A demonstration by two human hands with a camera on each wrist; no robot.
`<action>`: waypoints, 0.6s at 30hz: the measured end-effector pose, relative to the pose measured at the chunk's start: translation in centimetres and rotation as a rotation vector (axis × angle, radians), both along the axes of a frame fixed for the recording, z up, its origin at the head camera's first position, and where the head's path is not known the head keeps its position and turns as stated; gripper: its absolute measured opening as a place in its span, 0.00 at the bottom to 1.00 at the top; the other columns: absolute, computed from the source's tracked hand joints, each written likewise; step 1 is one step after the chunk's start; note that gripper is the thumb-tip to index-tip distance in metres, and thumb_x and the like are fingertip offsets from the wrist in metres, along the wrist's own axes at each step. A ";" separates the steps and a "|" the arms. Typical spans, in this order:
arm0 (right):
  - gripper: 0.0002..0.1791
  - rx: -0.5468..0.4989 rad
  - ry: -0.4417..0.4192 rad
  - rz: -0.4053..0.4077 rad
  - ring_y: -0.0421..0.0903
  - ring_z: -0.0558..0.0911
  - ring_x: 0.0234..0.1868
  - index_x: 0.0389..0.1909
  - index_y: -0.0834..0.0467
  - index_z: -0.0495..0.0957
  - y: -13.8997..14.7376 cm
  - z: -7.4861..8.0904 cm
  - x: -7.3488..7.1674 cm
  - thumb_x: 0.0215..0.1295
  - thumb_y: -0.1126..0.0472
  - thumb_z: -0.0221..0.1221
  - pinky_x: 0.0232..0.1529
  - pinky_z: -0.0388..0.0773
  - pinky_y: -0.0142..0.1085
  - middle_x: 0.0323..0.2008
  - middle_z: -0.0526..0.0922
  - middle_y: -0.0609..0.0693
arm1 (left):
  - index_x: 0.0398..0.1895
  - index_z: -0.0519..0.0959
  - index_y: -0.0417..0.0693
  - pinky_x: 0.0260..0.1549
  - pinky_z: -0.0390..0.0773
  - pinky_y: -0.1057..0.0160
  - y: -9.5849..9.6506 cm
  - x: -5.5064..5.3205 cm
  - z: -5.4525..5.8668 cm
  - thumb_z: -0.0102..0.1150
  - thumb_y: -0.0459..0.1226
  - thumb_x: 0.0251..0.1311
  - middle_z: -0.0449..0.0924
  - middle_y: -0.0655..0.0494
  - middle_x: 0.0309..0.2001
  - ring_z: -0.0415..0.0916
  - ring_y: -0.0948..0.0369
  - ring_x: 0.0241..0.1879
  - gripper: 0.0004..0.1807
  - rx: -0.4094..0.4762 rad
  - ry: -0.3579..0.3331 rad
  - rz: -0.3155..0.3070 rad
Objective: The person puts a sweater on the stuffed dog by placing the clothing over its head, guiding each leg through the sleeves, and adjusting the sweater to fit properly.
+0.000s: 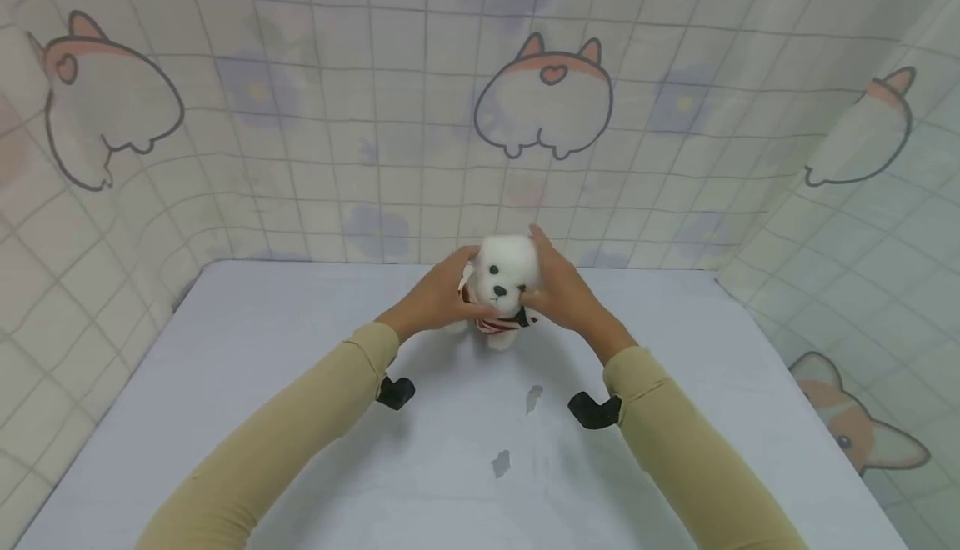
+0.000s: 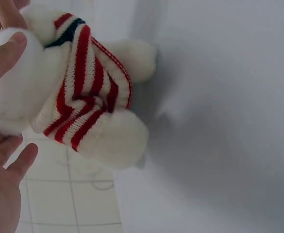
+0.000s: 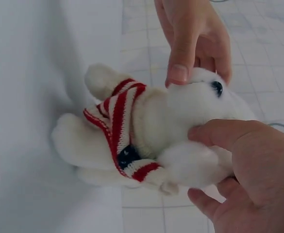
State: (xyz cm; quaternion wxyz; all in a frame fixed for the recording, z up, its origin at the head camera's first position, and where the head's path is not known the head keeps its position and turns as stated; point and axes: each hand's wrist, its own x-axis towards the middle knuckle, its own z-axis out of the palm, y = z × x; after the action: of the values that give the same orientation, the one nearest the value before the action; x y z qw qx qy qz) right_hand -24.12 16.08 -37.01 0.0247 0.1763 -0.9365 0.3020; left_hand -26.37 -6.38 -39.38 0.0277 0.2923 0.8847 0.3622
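Note:
A white plush dog [image 1: 510, 260] with dark eyes and nose faces me near the far side of the table. It wears a red-and-white striped knitted sweater [image 2: 91, 73] with a dark blue patch [image 3: 128, 156]. My left hand [image 1: 444, 293] grips it from the left, thumb at the muzzle and fingers along the side of the head. From the other side my right hand [image 1: 564, 290] holds the head, its thumb [image 3: 214, 132] pressed to the cheek. The dog's paws [image 2: 115, 141] are down at the white tabletop.
The white table [image 1: 300, 350] ends at a back wall hung with checked cloth [image 1: 420, 175] printed with corgis. Similar cloth hangs on both sides. Two small grey patches [image 1: 501, 463] mark the table in front of the dog. Black wrist mounts [image 1: 594, 410] stick out below the sleeves.

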 end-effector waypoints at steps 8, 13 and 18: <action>0.41 -0.098 -0.087 -0.014 0.59 0.73 0.64 0.75 0.56 0.48 -0.5 -1.8 -0.1 0.66 0.59 0.59 0.60 0.74 0.52 0.67 0.68 0.62 | 0.78 0.41 0.49 0.67 0.64 0.48 -1.1 0.1 -0.2 0.71 0.54 0.49 0.56 0.46 0.74 0.59 0.51 0.71 0.61 -0.012 0.076 0.000; 0.41 -0.141 -0.115 -0.034 0.58 0.71 0.66 0.76 0.53 0.49 -0.9 -2.4 0.2 0.67 0.56 0.59 0.62 0.72 0.52 0.68 0.68 0.60 | 0.77 0.42 0.48 0.67 0.65 0.48 -1.3 0.1 -0.1 0.71 0.54 0.49 0.55 0.46 0.73 0.59 0.52 0.71 0.60 -0.035 0.147 -0.008; 0.36 -0.146 -0.154 -0.072 0.54 0.72 0.67 0.74 0.52 0.56 -1.2 -3.7 0.1 0.68 0.47 0.56 0.62 0.73 0.51 0.66 0.71 0.56 | 0.76 0.46 0.46 0.66 0.66 0.47 -1.4 0.1 0.0 0.71 0.55 0.49 0.50 0.45 0.74 0.58 0.49 0.70 0.59 -0.048 0.225 0.001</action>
State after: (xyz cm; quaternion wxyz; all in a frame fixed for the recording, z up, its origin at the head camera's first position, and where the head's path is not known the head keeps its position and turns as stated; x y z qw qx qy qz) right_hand -24.06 14.85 -40.67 -0.0237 0.1163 -0.9169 0.3811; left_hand -26.30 -7.80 -39.43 -0.0651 0.3299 0.8907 0.3059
